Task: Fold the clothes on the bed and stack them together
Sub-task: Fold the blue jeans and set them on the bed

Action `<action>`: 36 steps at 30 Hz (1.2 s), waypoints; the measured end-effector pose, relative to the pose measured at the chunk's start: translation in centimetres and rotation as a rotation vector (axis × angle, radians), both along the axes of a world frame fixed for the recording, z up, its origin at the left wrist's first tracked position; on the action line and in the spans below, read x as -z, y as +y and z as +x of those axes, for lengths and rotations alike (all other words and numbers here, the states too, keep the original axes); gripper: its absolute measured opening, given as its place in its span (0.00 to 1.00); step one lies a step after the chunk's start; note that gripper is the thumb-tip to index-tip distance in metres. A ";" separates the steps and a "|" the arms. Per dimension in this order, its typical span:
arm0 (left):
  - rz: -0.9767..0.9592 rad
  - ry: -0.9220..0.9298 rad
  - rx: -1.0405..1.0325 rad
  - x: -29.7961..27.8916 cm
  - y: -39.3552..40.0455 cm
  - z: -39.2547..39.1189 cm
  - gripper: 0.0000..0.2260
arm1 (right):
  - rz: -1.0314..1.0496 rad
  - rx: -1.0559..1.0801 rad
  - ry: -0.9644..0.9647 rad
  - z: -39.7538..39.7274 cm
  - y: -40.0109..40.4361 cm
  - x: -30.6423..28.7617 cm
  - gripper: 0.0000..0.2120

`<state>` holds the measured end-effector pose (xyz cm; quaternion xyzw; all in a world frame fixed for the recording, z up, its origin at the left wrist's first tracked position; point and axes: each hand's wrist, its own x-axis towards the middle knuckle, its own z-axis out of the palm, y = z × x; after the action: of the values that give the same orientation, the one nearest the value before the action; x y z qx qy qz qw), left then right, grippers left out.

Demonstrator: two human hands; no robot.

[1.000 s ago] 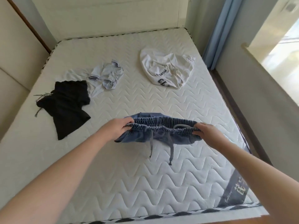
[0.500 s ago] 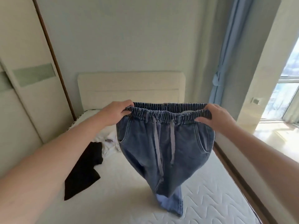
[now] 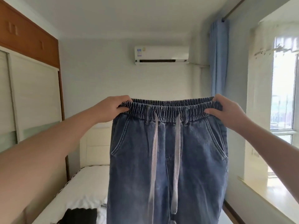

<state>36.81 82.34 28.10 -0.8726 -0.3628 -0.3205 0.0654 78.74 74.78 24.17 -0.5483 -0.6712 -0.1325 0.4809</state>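
Observation:
A pair of blue denim trousers [image 3: 194,167] with an elastic waistband and two grey drawstrings hangs upright in front of me, filling the middle of the view. My left hand [image 3: 111,109] grips the left end of the waistband and my right hand [image 3: 226,112] grips the right end, holding it stretched flat at chest height. Below, a strip of the white bed [image 3: 80,188] shows at lower left. A black garment [image 3: 79,217] lies on it, next to a bit of pale cloth [image 3: 102,206]. The trousers hide the rest of the bed.
A wardrobe [image 3: 32,94] with sliding doors stands at the left. A cream headboard [image 3: 95,143] backs the bed. An air conditioner [image 3: 161,54] hangs on the far wall. A blue curtain [image 3: 218,62] and a window ledge [image 3: 267,196] are at the right.
Both hands have lifted the trousers by the waistband from the mattress up into the air. My view has tilted up from the bed to the far wall.

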 end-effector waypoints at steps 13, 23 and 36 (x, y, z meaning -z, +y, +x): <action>-0.457 -0.208 0.165 -4.4 -0.5 -2.7 0.06 | -0.005 -0.084 0.107 -1.7 0.7 -2.6 0.12; -0.676 -0.876 0.298 1.7 -0.6 0.7 0.11 | -0.139 -0.202 0.582 -4.6 2.3 0.4 0.13; -0.199 -0.782 0.062 7.6 -4.9 10.2 0.13 | 0.051 -0.194 0.561 -15.0 1.0 5.3 0.10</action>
<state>47.01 77.46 20.48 -0.6973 -0.3629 -0.5937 -0.1720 63.77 75.81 18.85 -0.4843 -0.5580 0.0538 0.6717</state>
